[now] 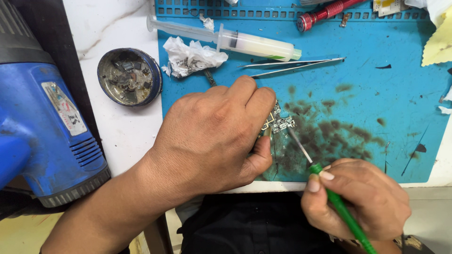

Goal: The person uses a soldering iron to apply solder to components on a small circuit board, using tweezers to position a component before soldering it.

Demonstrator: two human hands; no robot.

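A green-handled tool [341,207] is pinched closed between thumb and fingers of the right hand [358,200], its metal tip touching the small circuit board [278,121]. The board is pressed onto the scorched blue mat [376,94] by the curled fingers of the left hand [212,134]. Good work here is judged to need a firmly pinned board and light, steady tip pressure, with the tweezers [292,66] and syringe [245,42] beyond left undisturbed.

Bright, even light; sharp focus

Left hand [214,134]: our knuckles up, fingers curled down, pinching, near the desk's front edge.
Right hand [358,200]: our fingers closed, gripping, at that edge.
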